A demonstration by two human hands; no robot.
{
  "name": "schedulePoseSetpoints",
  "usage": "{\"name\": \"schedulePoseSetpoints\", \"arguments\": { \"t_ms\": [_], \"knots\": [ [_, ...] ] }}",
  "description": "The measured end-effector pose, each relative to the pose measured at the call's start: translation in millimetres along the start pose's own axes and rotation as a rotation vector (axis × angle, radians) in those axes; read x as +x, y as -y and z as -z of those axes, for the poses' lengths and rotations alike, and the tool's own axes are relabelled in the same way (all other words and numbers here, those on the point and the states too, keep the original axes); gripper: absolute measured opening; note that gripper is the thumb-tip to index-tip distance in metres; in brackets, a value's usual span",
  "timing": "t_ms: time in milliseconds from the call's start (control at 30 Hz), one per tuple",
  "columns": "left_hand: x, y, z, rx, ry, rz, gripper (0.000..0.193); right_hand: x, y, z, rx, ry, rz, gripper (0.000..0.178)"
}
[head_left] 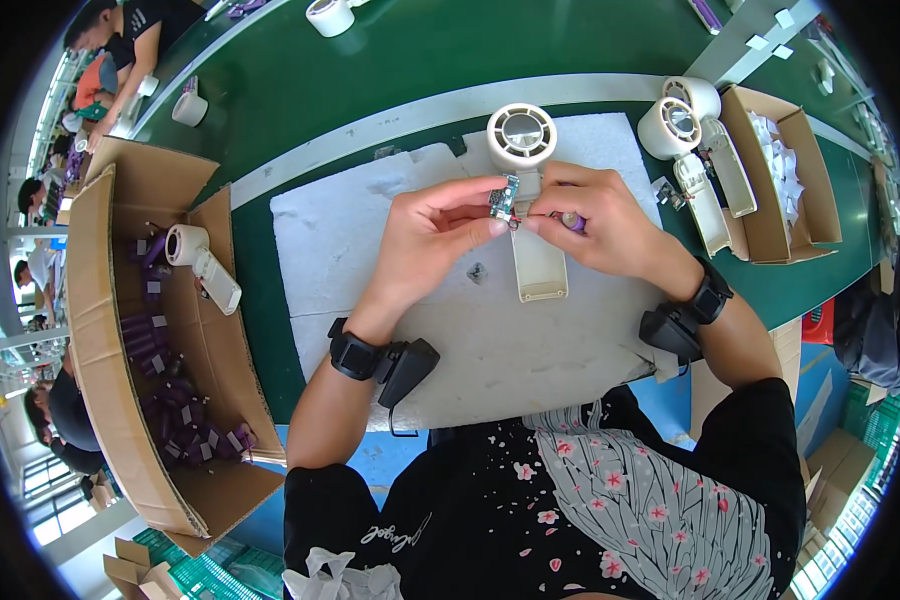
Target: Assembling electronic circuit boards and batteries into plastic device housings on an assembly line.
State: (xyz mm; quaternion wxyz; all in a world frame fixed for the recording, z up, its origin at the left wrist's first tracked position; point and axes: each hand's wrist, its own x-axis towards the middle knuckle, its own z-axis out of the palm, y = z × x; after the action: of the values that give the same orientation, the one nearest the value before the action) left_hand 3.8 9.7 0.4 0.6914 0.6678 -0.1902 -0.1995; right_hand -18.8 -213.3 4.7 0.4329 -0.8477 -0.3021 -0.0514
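My left hand (420, 240) pinches a small green circuit board (505, 197) between thumb and fingers. My right hand (615, 220) is closed around a purple cylindrical battery (574, 222), of which only the end shows. Its thumb and fingertips meet at thin wires by the board's lower edge, touching or nearly touching my left thumb. Beneath both hands lies a white handheld fan with a round grilled head (522, 137) and an open handle shell (540, 272). A little dark part (477, 272) rests on the pale foam mat (370, 215), left of the handle.
A cardboard box (95, 300) at left holds many purple batteries, with a white fan (217, 280) on its edge. More white fans (670, 127) lie at right beside a carton (805, 180) of pale pieces. A metal post (745, 50) rises behind them. Other people sit far left.
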Motion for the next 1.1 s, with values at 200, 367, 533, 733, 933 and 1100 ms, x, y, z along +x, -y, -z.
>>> {"name": "schedulePoseSetpoints", "arguments": {
  "t_ms": [200, 367, 533, 733, 933, 1100],
  "knots": [
    [1, 7, 1, -0.115, 0.031, -0.026, 0.034, 0, 1, 3, -0.029, 0.019, -0.012, 0.006],
    [-1, 9, 2, -0.125, 0.031, -0.025, 0.032, -1, 0, 0, -0.010, -0.009, -0.010, 0.007],
    [0, 9, 1, -0.068, 0.016, -0.041, 0.034, -1, 1, 0, -0.019, -0.030, -0.001, 0.007],
    [1, 2, -6, 0.015, -0.010, -0.011, 0.042, -2, 0, -1, -0.054, -0.030, 0.001, 0.006],
    [1, 6, -12, 0.031, -0.020, -0.083, 0.042, 3, 6, -3, -0.016, -0.124, -0.004, 0.018],
    [-2, 6, -19, 0.016, -0.075, -0.118, 0.040, 7, 20, -4, -0.076, -0.191, -0.026, 0.034]
  ]
}}
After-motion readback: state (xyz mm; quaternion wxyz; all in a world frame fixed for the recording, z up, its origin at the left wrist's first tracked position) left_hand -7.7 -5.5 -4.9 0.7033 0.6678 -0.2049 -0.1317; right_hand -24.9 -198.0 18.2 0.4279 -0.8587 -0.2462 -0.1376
